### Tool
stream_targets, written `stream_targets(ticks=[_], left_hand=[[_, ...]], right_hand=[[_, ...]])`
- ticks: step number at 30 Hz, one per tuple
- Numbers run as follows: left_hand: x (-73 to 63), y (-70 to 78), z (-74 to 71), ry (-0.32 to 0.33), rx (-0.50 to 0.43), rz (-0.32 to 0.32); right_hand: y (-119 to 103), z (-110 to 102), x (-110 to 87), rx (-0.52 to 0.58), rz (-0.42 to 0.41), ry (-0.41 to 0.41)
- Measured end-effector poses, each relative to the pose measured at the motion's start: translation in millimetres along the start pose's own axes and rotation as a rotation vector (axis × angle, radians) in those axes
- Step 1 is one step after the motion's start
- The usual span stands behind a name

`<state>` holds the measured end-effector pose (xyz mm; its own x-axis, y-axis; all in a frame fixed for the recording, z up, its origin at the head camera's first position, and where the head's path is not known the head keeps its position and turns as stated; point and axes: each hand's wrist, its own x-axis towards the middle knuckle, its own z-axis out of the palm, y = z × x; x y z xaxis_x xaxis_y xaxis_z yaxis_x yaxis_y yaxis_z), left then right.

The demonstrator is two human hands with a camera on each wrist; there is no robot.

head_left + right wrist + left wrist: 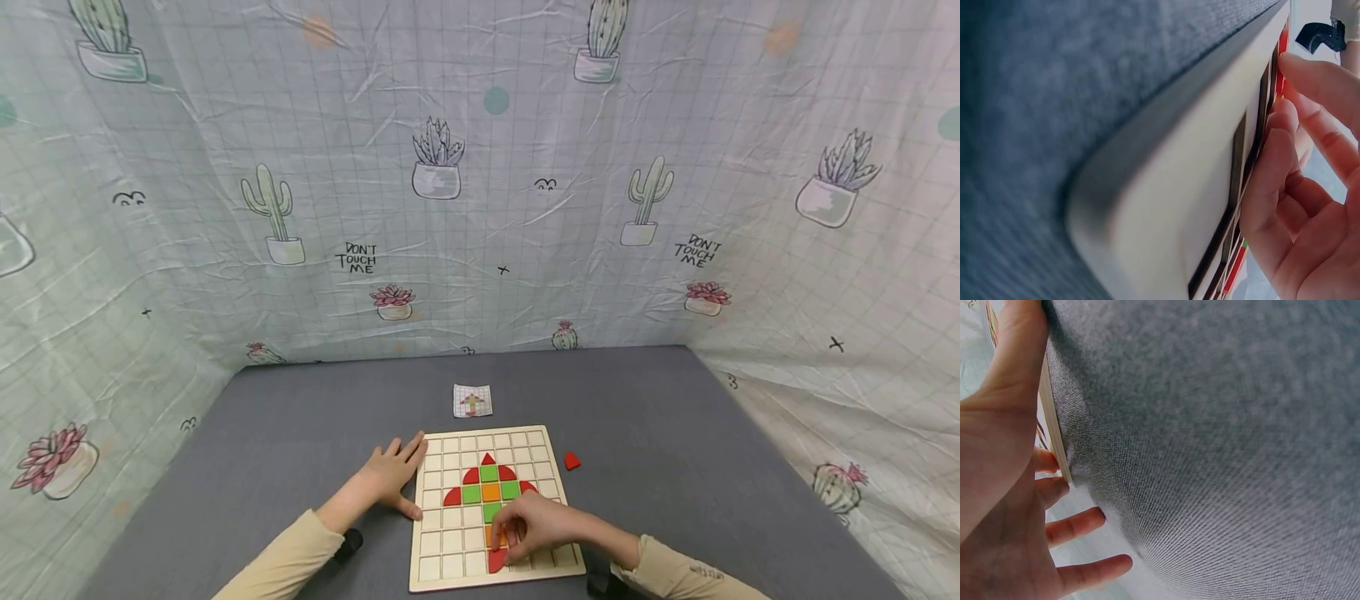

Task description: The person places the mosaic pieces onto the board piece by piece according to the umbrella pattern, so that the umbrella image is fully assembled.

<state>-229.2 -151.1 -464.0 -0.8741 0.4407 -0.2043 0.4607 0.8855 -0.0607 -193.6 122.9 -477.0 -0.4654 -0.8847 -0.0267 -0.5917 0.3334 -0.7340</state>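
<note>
A square wooden grid board point(431, 543) lies on the table with red, green and orange flat pieces forming an arrow-like shape. My left hand point(388, 477) rests at the board's left edge, thumb and fingers spread. Over the lower middle of the board, my right hand point(546, 525) pinches a red piece with one rounded side point(496, 562) in the bottom row, thumb and finger at its edges. Those fingers partly cover an orange piece just above. In the right wrist view the thumb touches the red piece point(1282, 42).
Beyond the board lies a small printed card point(472, 401) with a similar coloured pattern. A loose red piece point(572, 461) sits on the grey table point(637, 417) right of the board. Patterned cloth point(502, 225) hangs around the table's back and sides.
</note>
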Motion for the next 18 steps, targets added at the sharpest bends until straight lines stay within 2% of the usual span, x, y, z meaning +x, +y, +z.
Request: stream_targets(ticks=[9, 16, 18], left_hand=[[-0.2, -0.2, 0.2, 0.023, 0.004, 0.012], [-0.1, 0.2, 0.6, 0.024, 0.008, 0.013], [-0.5, 0.4, 1.1, 0.027, 0.001, 0.015]], right_hand=[[2.7, -0.7, -1.7, -0.002, -0.016, 0.038], [4.6, -17.5, -13.1, 0.119, 0.026, 0.085], [7.1, -24.3, -18.4, 0.123, 0.025, 0.104]])
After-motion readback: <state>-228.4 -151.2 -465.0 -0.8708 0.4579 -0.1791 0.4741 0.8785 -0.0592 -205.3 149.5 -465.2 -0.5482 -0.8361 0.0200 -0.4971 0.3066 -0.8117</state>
